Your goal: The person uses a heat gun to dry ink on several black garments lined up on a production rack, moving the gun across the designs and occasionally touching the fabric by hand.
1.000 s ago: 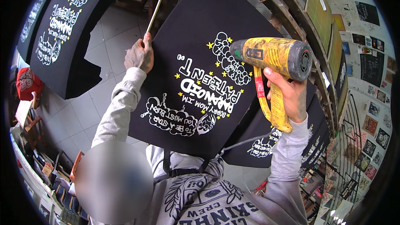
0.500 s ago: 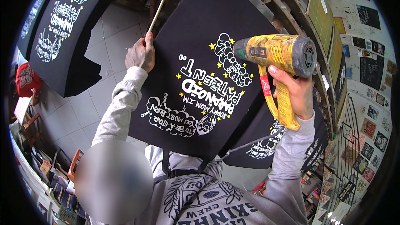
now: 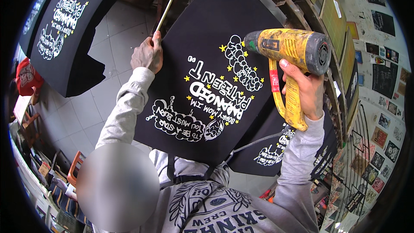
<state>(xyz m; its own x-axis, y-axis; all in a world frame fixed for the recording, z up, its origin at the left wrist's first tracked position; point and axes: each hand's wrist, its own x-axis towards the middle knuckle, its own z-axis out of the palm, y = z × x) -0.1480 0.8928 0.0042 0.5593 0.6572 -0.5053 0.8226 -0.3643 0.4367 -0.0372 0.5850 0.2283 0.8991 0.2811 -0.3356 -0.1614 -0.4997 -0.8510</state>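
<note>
My right hand is closed on the handle of a scuffed yellow heat gun, whose nozzle points left over a black fabric panel. The panel carries a white cartoon lettering print with small yellow stars. Beside the panel's left edge, my left hand grips a thin cream cord or rod running up out of view; which it is, I cannot tell. Below the heat gun and to the right hangs another printed black panel, partly covered by the first.
More printed black panels hang at upper left. A person in red is at far left. Wooden racks with green boards curve along the right, beside a wall covered in prints. An orange chair stands at lower left.
The heat gun in my right hand has risen and shifted slightly right. My left hand has edged a little up and right, still gripping the pale cord or rod.
</note>
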